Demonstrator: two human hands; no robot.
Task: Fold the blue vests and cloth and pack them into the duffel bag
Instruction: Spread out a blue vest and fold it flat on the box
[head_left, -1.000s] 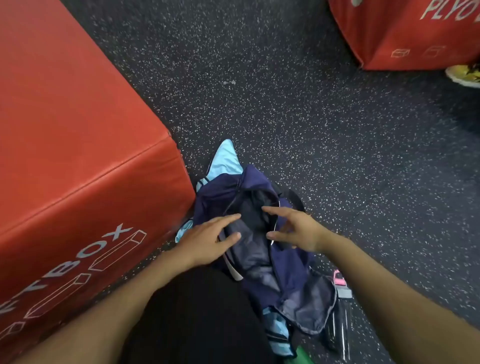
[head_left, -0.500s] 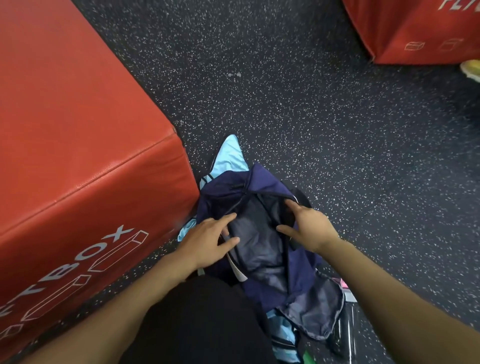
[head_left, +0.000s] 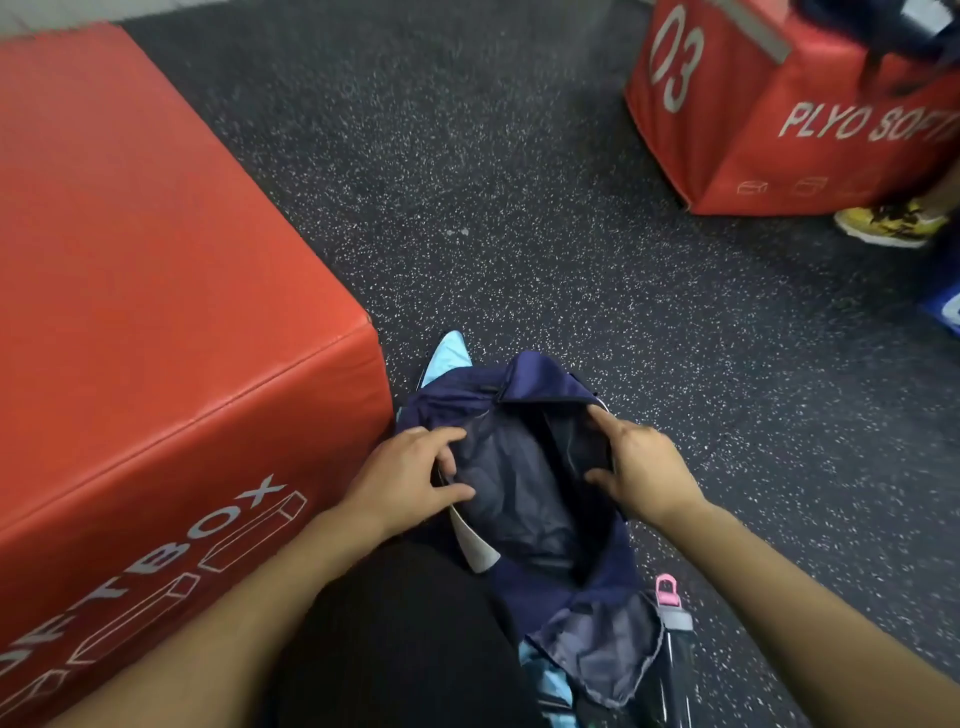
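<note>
Two red foam boxes frame a black, white-speckled rubber floor (head_left: 519, 208): a big one (head_left: 156, 312) at the left, another marked "03" (head_left: 753, 119) far right, with a yellow shoe (head_left: 888, 223) beside it. Between them the navy duffel bag (head_left: 524, 467) lies open on the floor, each rim gripped by curled fingers of the left hand (head_left: 410, 478) and right hand (head_left: 644, 473). Pale blue cloth (head_left: 449, 356) pokes out behind it.

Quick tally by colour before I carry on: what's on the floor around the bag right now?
Red: 2, the big soft box and the box marked 03.
Navy: 1, the duffel bag, held open by the left hand and right hand.
Light blue: 1, cloth poking out behind the bag.
Yellow: 1, a shoe.
Pink-capped: 1, a bottle.
Total: 6.
</note>
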